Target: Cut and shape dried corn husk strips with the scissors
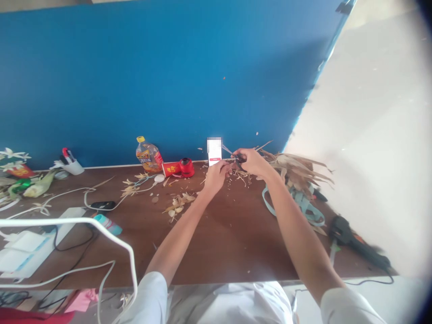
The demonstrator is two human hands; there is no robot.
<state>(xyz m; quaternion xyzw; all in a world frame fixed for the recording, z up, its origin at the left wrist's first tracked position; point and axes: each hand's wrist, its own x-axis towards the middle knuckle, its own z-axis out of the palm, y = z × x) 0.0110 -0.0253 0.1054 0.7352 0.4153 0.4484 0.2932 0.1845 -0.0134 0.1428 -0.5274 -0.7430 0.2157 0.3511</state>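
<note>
My right hand [252,162] is closed round the dark handles of a pair of scissors [239,160]. Their thin blades point up and to the left, toward the blue panel. Beside it, my left hand [216,175] has its fingertips pinched together close to the scissors; whatever is between them is too small to make out. Just behind my left hand a phone [214,155] with a lit white screen stands upright. Small pale scraps [232,182] lie under and around both hands.
Dried husks [293,168] and a pale green ribbon [305,207] lie right, with a black glue gun [357,243] beyond. Left are dried petals [178,204], a bottle [148,155], a red container [178,168], a pen cup [74,167] and a power strip [67,216].
</note>
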